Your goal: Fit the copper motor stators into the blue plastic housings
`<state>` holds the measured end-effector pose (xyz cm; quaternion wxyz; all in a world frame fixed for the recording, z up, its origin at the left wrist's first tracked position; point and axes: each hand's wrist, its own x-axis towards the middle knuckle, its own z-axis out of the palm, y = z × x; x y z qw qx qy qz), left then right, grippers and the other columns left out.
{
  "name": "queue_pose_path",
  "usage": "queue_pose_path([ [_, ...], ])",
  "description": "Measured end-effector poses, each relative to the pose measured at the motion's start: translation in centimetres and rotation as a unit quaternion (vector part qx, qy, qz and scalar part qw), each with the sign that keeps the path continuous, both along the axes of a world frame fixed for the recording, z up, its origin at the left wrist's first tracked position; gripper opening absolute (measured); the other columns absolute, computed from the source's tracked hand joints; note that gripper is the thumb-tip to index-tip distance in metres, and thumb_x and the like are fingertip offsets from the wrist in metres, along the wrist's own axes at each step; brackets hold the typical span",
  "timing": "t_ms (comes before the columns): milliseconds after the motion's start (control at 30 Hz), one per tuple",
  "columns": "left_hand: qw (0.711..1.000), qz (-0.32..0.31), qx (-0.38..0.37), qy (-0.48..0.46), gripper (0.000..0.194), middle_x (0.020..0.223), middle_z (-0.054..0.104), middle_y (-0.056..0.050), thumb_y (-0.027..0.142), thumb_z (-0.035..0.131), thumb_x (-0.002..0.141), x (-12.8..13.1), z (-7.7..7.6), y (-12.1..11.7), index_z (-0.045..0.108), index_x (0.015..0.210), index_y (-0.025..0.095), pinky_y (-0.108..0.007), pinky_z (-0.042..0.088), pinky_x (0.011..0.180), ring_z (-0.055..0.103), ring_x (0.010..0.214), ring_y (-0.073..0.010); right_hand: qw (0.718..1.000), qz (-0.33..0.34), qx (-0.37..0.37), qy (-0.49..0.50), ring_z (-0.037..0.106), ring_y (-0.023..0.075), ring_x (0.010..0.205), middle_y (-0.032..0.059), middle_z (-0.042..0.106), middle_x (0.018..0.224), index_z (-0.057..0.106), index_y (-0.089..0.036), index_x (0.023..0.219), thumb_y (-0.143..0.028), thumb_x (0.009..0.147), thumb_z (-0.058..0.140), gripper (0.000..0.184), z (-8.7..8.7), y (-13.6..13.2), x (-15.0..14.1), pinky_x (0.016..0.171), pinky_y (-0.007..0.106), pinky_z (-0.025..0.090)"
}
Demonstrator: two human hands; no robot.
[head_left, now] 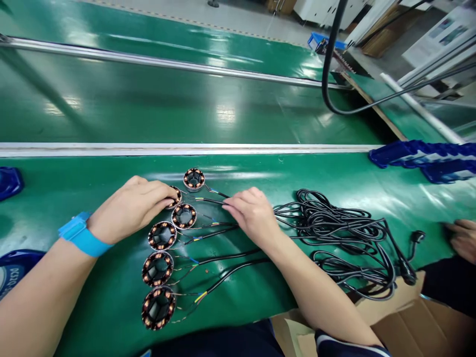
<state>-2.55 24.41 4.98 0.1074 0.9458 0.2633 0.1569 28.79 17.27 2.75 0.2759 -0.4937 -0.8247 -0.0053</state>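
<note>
Rings [146,267] with copper windings, six in all, sit in a slightly staggered column on the green surface [256,292]. Left hand [139,203] grips the second ring [174,198] from the far end, partly hiding it. Right hand [253,213] pinches a black cable [214,201] at the column's right. Farther right lie bundled cords [327,223], near another person's hand [463,238].

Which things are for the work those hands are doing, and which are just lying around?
Work:
- copper-wound rings, one at the left hand
- black cables, one at the right hand

Probably just around:
- cardboard
- distant blue bin
</note>
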Motion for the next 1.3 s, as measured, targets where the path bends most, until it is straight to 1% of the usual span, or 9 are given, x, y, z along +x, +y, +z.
queue_pose_path([
  [100,1.0,-0.006,-0.029,0.008,0.018,0.115,0.063,0.009,0.03,0.05,0.105,0.4,0.1,-0.1,0.052,0.123,0.028,-0.03,0.032,0.084,0.059,0.098,-0.009,0.999,-0.024,0.032,-0.009,0.048,0.0137,0.085,-0.002,0.065,0.091,0.073,-0.018,0.101,-0.023,0.093,0.067,0.012,1.1,0.0,0.5,0.074,0.032,0.038],
  [233,0.999,-0.021,0.032,-0.004,0.018,0.106,0.064,0.005,0.03,0.051,0.105,1.0,0.2,-0.3,0.053,0.122,0.025,-0.029,0.033,0.079,0.059,0.093,-0.011,1.0,-0.016,0.007,0.015,0.046,0.0136,0.083,-0.0011,0.063,0.089,0.072,-0.018,0.1,-0.022,0.092,0.068,0.01,1.8,-0.3,0.6,0.073,0.031,0.037],
  [467,0.999,0.046,0.006,-0.003,0.019,0.088,0.061,0.006,0.033,0.056,0.101,2.1,0.1,-0.6,0.055,0.118,0.024,-0.03,0.033,0.078,0.055,0.078,-0.0123,0.999,0.003,-0.025,0.047,0.044,0.0135,0.077,0.0018,0.058,0.082,0.072,-0.016,0.095,-0.021,0.091,0.068,0.007,1.4,-0.6,0.3,0.068,0.031,0.035],
  [667,0.999,0.038,-0.021,0.011,0.015,0.077,0.055,0.005,0.034,0.053,0.101,2.5,1.1,-0.6,0.062,0.099,0.021,-0.03,0.026,0.073,0.049,0.067,-0.01,0.998,-0.001,-0.033,0.059,0.045,0.0131,0.078,0.0019,0.058,0.081,0.071,-0.016,0.096,-0.021,0.091,0.068,0.008,1.3,-0.6,0.3,0.068,0.031,0.037],
  [833,0.998,0.046,0.041,0.007,0.023,0.077,0.06,0.006,0.041,0.058,0.1,2.7,0.8,-0.6,0.072,0.111,0.028,-0.03,0.025,0.07,0.057,0.07,-0.0107,0.998,-0.002,-0.032,0.061,0.046,0.0133,0.078,0.0022,0.058,0.081,0.071,-0.016,0.096,-0.021,0.091,0.068,0.008,1.2,-0.5,0.1,0.068,0.031,0.038],
  [1033,0.999,0.041,0.028,-0.008,0.029,0.075,0.061,0.009,0.049,0.06,0.098,2.3,0.6,0.0,0.072,0.112,0.027,-0.028,0.027,0.07,0.055,0.066,-0.0093,0.995,0.006,-0.05,0.09,0.049,0.012,0.079,0.0025,0.058,0.081,0.072,-0.015,0.094,-0.022,0.091,0.068,0.009,1.3,-0.3,0.0,0.071,0.029,0.043],
  [1133,0.998,0.027,-0.037,-0.037,0.021,0.092,0.064,0.011,0.043,0.063,0.097,1.9,1.1,1.0,0.068,0.115,0.032,-0.026,0.036,0.078,0.058,0.081,-0.0064,0.98,-0.006,-0.121,0.159,0.052,0.0064,0.078,-0.0016,0.059,0.079,0.073,-0.02,0.098,-0.029,0.09,0.071,0.012,1.8,0.2,0.4,0.072,0.022,0.044],
  [1200,0.996,0.031,-0.049,-0.061,0.02,0.107,0.064,0.011,0.037,0.061,0.099,2.0,1.5,1.9,0.063,0.118,0.031,-0.023,0.04,0.086,0.057,0.096,-0.006,0.958,-0.027,-0.191,0.21,0.057,0.003,0.083,-0.0038,0.064,0.088,0.071,-0.022,0.107,-0.034,0.094,0.066,0.019,2.1,0.9,0.7,0.077,0.018,0.047],
  [1300,0.997,0.012,-0.05,-0.055,0.024,0.118,0.062,0.009,0.034,0.054,0.103,3.0,1.5,3.4,0.055,0.126,0.028,-0.022,0.041,0.089,0.053,0.101,-0.0081,0.9,0.008,-0.344,0.268,0.062,0.004,0.099,-0.0005,0.066,0.112,0.063,-0.018,0.123,-0.038,0.099,0.056,0.032,2.1,2.3,0.6,0.09,0.019,0.051],
])
